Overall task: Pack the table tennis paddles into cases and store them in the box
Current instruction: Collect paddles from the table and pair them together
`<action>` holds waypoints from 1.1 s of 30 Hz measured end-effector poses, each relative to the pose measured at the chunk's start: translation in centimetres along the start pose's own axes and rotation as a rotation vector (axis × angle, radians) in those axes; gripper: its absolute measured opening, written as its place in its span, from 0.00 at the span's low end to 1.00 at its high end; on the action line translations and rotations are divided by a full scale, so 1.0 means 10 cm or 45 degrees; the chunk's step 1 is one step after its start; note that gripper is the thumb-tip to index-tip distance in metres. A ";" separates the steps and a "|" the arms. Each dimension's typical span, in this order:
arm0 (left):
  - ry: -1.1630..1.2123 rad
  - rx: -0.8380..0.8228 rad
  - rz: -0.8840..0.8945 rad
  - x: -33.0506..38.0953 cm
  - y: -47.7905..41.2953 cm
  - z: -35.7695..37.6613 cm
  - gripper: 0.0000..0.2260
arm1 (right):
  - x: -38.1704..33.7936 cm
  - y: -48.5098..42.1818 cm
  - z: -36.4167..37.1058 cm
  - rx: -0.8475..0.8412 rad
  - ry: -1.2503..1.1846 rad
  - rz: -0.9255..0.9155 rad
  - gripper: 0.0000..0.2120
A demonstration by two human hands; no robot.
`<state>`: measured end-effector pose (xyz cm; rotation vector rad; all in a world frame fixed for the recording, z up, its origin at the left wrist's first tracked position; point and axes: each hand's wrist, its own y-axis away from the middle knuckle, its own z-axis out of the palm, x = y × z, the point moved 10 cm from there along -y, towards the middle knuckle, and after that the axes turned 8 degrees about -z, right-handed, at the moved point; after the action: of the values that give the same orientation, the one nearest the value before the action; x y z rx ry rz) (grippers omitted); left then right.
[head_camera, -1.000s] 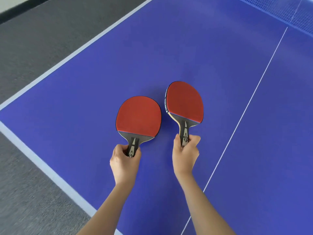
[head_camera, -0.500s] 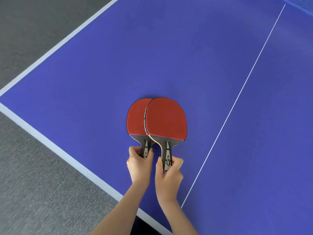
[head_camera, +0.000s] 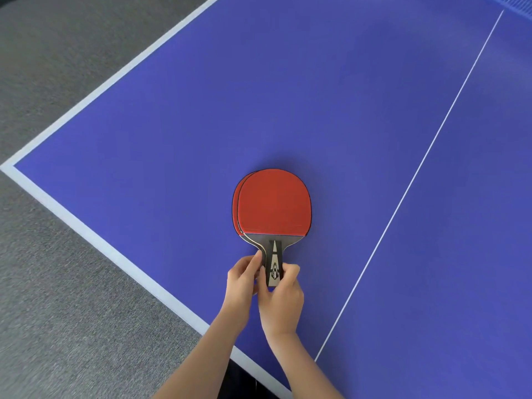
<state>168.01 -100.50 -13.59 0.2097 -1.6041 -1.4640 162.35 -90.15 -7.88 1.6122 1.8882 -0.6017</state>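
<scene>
Two red-faced table tennis paddles lie stacked over the blue table (head_camera: 316, 110). The upper paddle (head_camera: 275, 203) covers nearly all of the lower paddle (head_camera: 235, 203), of which only a thin red crescent shows at the left. Both handles point toward me. My left hand (head_camera: 243, 279) pinches the handles from the left side. My right hand (head_camera: 283, 300) grips the upper paddle's grey handle from the right and below. No case or box is in view.
The table's white-lined corner (head_camera: 8, 167) sits at the left, with grey carpet floor (head_camera: 72, 312) beyond the near edge. A thin white centre line (head_camera: 417, 174) runs diagonally to the right of the paddles. A strip of net (head_camera: 515, 1) shows at the top right.
The two paddles, held apart a second ago, have been brought together, and the right one now lies almost fully on top of the left one. Both hands have closed in side by side.
</scene>
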 end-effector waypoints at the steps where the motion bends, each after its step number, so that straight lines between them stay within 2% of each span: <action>1: -0.021 -0.006 0.009 0.01 0.00 0.01 0.12 | -0.02 -0.01 -0.01 -0.003 0.047 -0.026 0.16; 9: -0.185 0.071 0.044 0.05 -0.05 0.05 0.13 | -0.06 0.01 -0.01 -0.161 0.242 -0.188 0.22; 13: -0.243 0.100 0.077 0.08 -0.06 0.04 0.12 | 0.01 0.04 -0.06 -0.225 0.081 -0.189 0.22; 16: -0.217 0.079 0.065 0.08 -0.06 0.05 0.13 | 0.17 -0.05 -0.21 -0.158 -0.167 -0.081 0.14; 18: -0.230 0.081 0.054 0.08 -0.06 0.05 0.14 | 0.31 -0.22 -0.26 -0.102 -0.362 0.095 0.10; 21: -0.240 0.090 0.052 0.08 -0.05 0.04 0.14 | 0.39 -0.59 -0.20 -0.154 -0.520 0.290 0.07; 29: -0.161 0.030 0.060 0.11 -0.01 0.06 0.13 | 0.33 -1.14 0.10 -0.381 -0.580 0.441 0.18; 33: -0.187 0.015 0.055 0.11 0.03 0.03 0.17 | 0.36 -1.14 0.17 -0.477 -0.551 0.471 0.20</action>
<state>167.29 -100.91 -12.76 0.0752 -1.7242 -1.4653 151.00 -90.60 -11.89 1.3978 1.2584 -0.3703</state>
